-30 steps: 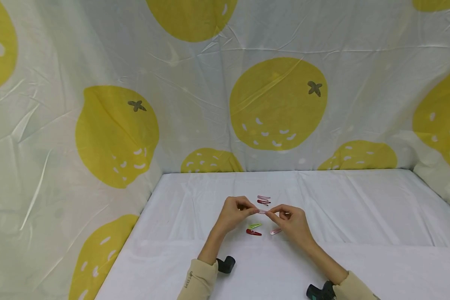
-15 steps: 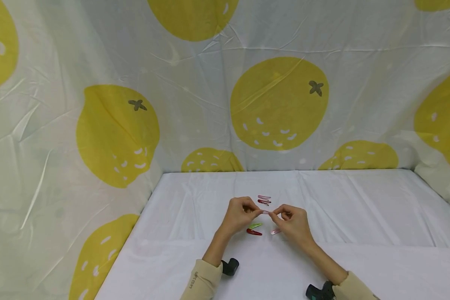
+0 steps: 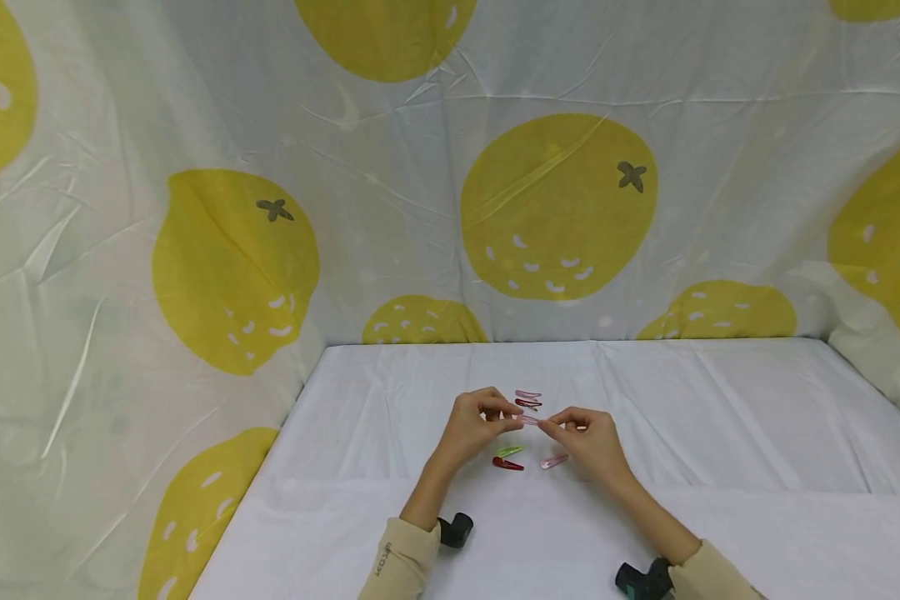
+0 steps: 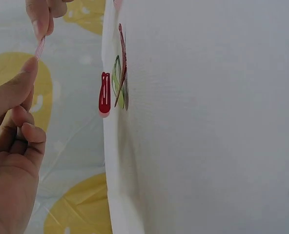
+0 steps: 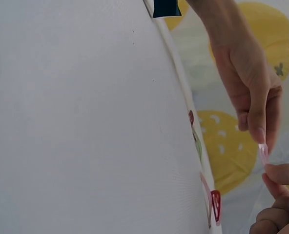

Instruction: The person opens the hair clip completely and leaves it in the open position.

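A pale pink snap hair clip (image 3: 527, 420) is held up between both hands over the table. My left hand (image 3: 474, 427) pinches one end between thumb and fingers. The opposite end is pinched by my right hand (image 3: 589, 440). In the left wrist view the pink clip (image 4: 40, 48) shows edge-on as a thin strip, and fingertips cover both its ends. On the cloth nearer me lie a green hair clip (image 3: 509, 452), a dark red hair clip (image 3: 507, 463) and another pink hair clip (image 3: 554, 461). Beyond the hands rest a pink clip (image 3: 528, 394) and a red clip (image 3: 527, 403).
A white cloth (image 3: 690, 417) covers the table. Behind and to the left hangs a pale curtain (image 3: 390, 208) printed with yellow lemons. Black wrist cameras (image 3: 456, 530) sit by both sleeves.
My left hand moved slightly right, then back left, with its fingers shifting on the clip. More of the held clip shows now than half a second ago. The clips on the table have not moved.
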{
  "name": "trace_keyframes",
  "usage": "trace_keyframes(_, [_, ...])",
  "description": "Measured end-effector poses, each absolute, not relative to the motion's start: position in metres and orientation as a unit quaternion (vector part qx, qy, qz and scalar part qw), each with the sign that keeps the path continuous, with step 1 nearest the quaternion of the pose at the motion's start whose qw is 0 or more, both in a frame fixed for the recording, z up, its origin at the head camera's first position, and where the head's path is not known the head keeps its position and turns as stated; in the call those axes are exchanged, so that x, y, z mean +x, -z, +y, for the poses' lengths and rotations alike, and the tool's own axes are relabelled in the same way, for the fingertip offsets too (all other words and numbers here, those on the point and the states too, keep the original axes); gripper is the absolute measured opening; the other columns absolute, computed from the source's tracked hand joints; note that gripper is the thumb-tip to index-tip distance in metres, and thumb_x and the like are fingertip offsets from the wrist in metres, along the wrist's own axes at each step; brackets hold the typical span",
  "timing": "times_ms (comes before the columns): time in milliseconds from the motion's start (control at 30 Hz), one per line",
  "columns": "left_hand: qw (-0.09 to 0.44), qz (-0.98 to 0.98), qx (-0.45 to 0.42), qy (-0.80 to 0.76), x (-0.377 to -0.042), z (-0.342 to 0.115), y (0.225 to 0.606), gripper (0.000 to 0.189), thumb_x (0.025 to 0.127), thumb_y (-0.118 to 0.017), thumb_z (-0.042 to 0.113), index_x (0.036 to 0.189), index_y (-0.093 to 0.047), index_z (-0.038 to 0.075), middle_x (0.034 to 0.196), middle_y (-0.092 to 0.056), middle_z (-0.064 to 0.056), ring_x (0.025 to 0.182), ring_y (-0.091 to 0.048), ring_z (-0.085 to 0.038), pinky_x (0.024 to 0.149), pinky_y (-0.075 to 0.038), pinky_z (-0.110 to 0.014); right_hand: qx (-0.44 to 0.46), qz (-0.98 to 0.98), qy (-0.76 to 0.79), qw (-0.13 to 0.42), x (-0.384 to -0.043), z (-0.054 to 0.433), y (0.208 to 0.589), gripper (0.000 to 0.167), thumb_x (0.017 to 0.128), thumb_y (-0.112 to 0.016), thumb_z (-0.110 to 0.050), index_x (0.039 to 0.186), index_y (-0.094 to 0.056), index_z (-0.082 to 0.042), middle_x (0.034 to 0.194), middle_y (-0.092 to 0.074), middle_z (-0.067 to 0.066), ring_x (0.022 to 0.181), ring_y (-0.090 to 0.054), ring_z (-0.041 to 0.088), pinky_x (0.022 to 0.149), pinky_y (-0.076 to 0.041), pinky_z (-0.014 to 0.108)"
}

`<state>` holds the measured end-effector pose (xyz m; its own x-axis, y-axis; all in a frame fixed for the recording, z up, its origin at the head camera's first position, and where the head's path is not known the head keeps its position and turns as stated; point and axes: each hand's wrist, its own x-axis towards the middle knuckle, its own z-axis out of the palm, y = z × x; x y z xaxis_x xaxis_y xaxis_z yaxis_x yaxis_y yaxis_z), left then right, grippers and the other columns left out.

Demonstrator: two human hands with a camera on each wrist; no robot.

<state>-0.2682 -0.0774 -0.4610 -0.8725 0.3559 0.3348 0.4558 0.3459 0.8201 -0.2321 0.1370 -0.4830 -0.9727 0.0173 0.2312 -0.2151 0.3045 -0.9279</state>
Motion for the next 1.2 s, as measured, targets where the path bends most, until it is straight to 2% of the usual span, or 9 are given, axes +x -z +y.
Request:
trace_keyframes(267, [0.046, -0.808, -0.264, 0.525, -0.2682, -0.0786, 0.4616, 0.013, 0.081, -0.087, 0.004, 0.093, -0.083, 0.005, 0.082, -0.071, -0.010, 0.069, -0.048, -0.005, 0.065, -0.040, -0.018, 0.024, -0.805, -0.591, 0.046, -0.2338, 0.1378, 0.4821, 0.023, 0.086, -0.086, -0.026, 0.084, -0.080, -0.004, 0.058, -0.049, -0.007, 0.058, -0.041, 0.004, 0.051, -0.029, 0.022])
trace_keyframes(533, [0.042, -0.809, -0.258, 0.526, -0.2684, -0.0781, 0.4605, 0.013, 0.080, -0.088, 0.007, 0.092, -0.084, 0.006, 0.084, -0.072, -0.010, 0.071, -0.048, -0.006, 0.067, -0.040, -0.018, 0.016, -0.802, -0.596, 0.017, -0.2336, 0.1395, 0.4827, 0.025, 0.089, -0.082, -0.027, 0.091, -0.081, -0.002, 0.070, -0.069, 0.010, 0.067, -0.048, 0.006, 0.059, -0.037, 0.024])
trace_keyframes(700, [0.047, -0.808, -0.255, 0.529, -0.2691, -0.0793, 0.4605, 0.011, 0.081, -0.088, 0.010, 0.091, -0.084, 0.008, 0.083, -0.073, -0.009, 0.071, -0.049, -0.006, 0.068, -0.041, -0.019, 0.033, -0.802, -0.596, 0.025, -0.2338, 0.1400, 0.4832, 0.025, 0.089, -0.083, -0.030, 0.096, -0.082, -0.006, 0.068, -0.063, 0.006, 0.067, -0.049, 0.006, 0.059, -0.038, 0.023])
trace_keyframes(900, [0.043, -0.794, -0.252, 0.551, -0.2696, -0.0810, 0.4614, 0.012, 0.081, -0.087, 0.010, 0.092, -0.084, 0.006, 0.082, -0.073, -0.013, 0.071, -0.052, -0.007, 0.067, -0.042, -0.019, 0.062, -0.792, -0.605, 0.053, -0.2336, 0.1405, 0.4842, 0.025, 0.087, -0.085, -0.032, 0.104, -0.083, -0.013, 0.065, -0.050, -0.004, 0.057, -0.040, 0.004, 0.051, -0.035, 0.023])
trace_keyframes(1000, [0.037, -0.791, -0.249, 0.558, -0.2694, -0.0810, 0.4622, 0.012, 0.082, -0.087, 0.008, 0.092, -0.083, 0.004, 0.084, -0.074, -0.016, 0.071, -0.052, -0.008, 0.067, -0.042, -0.020, 0.077, -0.788, -0.607, 0.070, -0.2338, 0.1412, 0.4860, 0.022, 0.087, -0.085, -0.030, 0.103, -0.084, -0.014, 0.067, -0.052, -0.001, 0.056, -0.039, 0.003, 0.049, -0.034, 0.023])
trace_keyframes(1067, [0.031, -0.790, -0.244, 0.561, -0.2691, -0.0808, 0.4627, 0.012, 0.082, -0.086, 0.007, 0.092, -0.083, 0.002, 0.085, -0.074, -0.018, 0.070, -0.052, -0.009, 0.066, -0.041, -0.019, 0.088, -0.787, -0.606, 0.078, -0.2343, 0.1417, 0.4874, 0.020, 0.088, -0.084, -0.029, 0.102, -0.084, -0.015, 0.069, -0.060, 0.005, 0.058, -0.041, 0.003, 0.049, -0.034, 0.023])
trace_keyframes(1200, [0.016, -0.788, -0.237, 0.568, -0.2691, -0.0796, 0.4629, 0.011, 0.084, -0.084, 0.005, 0.093, -0.082, -0.001, 0.088, -0.075, -0.022, 0.071, -0.053, -0.012, 0.064, -0.042, -0.018, 0.109, -0.786, -0.603, 0.085, -0.2353, 0.1434, 0.4897, 0.018, 0.090, -0.082, -0.027, 0.102, -0.084, -0.015, 0.084, -0.077, 0.012, 0.069, -0.053, 0.004, 0.060, -0.043, 0.021])
